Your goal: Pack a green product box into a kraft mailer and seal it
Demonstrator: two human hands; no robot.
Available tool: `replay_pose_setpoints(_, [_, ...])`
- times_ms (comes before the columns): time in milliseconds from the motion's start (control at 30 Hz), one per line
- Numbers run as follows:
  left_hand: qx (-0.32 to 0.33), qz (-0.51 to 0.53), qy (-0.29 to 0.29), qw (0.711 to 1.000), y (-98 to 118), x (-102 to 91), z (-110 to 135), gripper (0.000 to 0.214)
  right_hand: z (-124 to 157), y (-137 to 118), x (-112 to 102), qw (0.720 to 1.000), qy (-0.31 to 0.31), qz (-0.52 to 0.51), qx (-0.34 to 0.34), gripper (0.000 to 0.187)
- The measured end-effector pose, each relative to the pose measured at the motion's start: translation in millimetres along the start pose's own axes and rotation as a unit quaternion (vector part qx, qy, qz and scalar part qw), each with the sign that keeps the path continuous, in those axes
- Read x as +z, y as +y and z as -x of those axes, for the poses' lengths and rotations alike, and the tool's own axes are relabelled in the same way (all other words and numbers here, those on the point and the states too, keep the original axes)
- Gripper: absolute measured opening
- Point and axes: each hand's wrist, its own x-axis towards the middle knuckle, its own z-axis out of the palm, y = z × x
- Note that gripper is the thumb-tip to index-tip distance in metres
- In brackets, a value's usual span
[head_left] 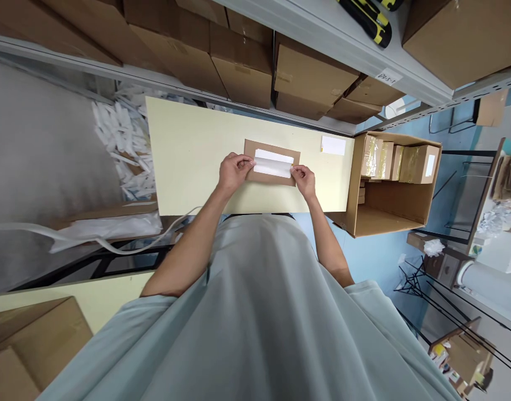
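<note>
A flat brown cardboard piece (272,181) lies on the pale yellow table (192,150) in front of me. Over its middle is a white paper strip (273,166), its near part greyer, as if shaded or curled. My left hand (234,174) pinches the strip's left end between thumb and fingertips. At the opposite end, my right hand (304,180) is closed in a pinch on the strip's corner, beside a small yellow mark. Whether the strip is stuck to the cardboard I cannot tell. Farther right on the tabletop lies a white paper slip (333,145).
An open carton (393,211) holding several small taped boxes stands at the table's right end. Shelves with cardboard boxes (242,78) run along the far side, with a black-and-yellow tool (370,22) above. Crumpled white scraps (124,128) are piled left, near a white hose (126,252).
</note>
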Motion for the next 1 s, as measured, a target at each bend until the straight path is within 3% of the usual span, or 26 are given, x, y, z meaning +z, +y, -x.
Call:
replay_pose_setpoints(200, [0.005,-0.016,0.017,1.0,6,1.9,2,0.011,2,-3,4,1.0,0.016,0.013,0.013,0.03])
replay_pose_setpoints(467, [0.039,-0.087,0.03,0.995,11,4.4,8,0.006,1,-10,14,0.993,0.053,0.103,0.003,0.011])
replay_pose_setpoints(533, [0.042,-0.102,0.03,0.993,11,5.7,9,0.015,3,-10,17,0.991,0.06,0.115,0.008,0.012])
replay_pose_setpoints(700, [0.003,-0.127,0.05,0.991,11,11.2,8,0.032,17,-15,29,0.983,0.088,0.162,-0.01,0.037])
replay_pose_setpoints(800, [0.003,-0.142,0.067,0.988,19,18.9,12,0.032,27,-23,42,0.968,0.037,0.236,-0.08,0.052])
replay_pose_setpoints(867, [0.061,-0.15,0.022,0.987,27,24.9,19,0.043,31,-27,52,0.951,-0.03,0.282,-0.126,0.06])
replay_pose_setpoints(933, [0.134,-0.161,-0.082,0.974,32,28.3,26,0.061,33,-28,57,0.929,-0.084,0.325,-0.154,0.066])
replay_pose_setpoints(1000, [0.176,-0.176,-0.174,0.953,33,26.7,30,0.074,32,-26,56,0.918,-0.1,0.354,-0.151,0.068])
